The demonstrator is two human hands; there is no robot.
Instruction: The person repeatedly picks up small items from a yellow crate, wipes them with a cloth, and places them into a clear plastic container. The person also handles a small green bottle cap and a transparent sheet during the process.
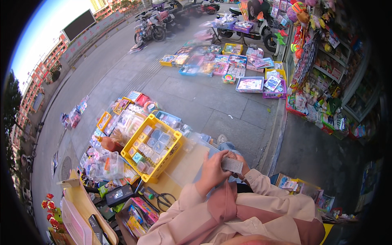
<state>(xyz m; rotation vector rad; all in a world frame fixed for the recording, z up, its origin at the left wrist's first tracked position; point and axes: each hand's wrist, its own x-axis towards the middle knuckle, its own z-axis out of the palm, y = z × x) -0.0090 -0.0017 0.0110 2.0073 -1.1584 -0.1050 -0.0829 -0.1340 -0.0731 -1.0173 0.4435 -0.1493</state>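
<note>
Close to the body, just right of the table's edge, both hands meet around a small grey rectangular block (232,165). My left hand (212,168) grips its left side, with the thumb raised. My right hand (242,163) is behind and right of the block, its fingers partly hidden; something small and dark shows between the hands. What the block is made of cannot be told. Left of the hands, a yellow plastic basket (179,134) holds several small clear boxes (157,142). Black-handled scissors (163,199) lie below the basket on the tan tabletop (183,171).
An orange-brown bottle (108,144), a clear plastic tub (110,167) and a dark box (119,195) crowd the left. An open carton (131,219) of colourful packets is near my body. Goods in trays (249,84) stand on the pavement, beside a shopfront with hanging toys (301,39). Parked motorbikes (157,30) are farther off.
</note>
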